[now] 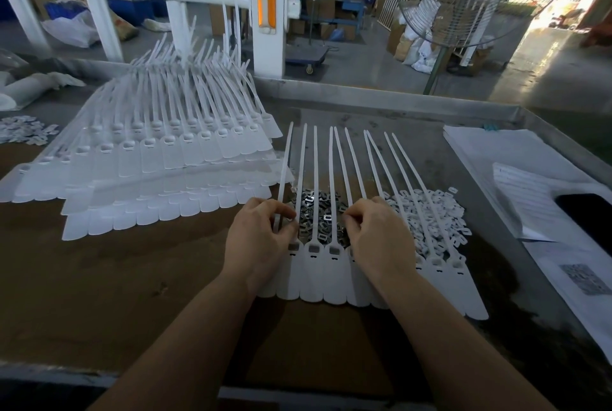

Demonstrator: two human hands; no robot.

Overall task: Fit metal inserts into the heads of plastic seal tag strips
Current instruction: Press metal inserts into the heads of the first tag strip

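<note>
Insert-fitting is the step in hand, as we judge it: a joined row of strips [331,265] lies flat on the tabletop [116,278] in front of us, tails fanned away, heads toward us. Three heads between our hands show dark filled sockets, so we take those as already fitted; the heads under our hands are hidden.

Our left hand [258,241] sits on the left end of the row, fingers curled, thumb and forefinger pinched at the first tail just above its head. Whether that grip holds an insert we cannot tell. Our right hand [377,238] is curled too, fingertips pinched together at the near edge of the inserts [318,208], which lie heaped just beyond the heads, under the tails; what it pinches is too small to make out.

Beside that heap, to the right, lies a pile of white caps [427,212]. A stack [159,159] of further rows rests to the left.

Next, we judge, each hand needs one insert turned square to an empty socket and pressed flush, with the row kept from sliding. Working outward from the filled heads would leave none skipped.
</note>
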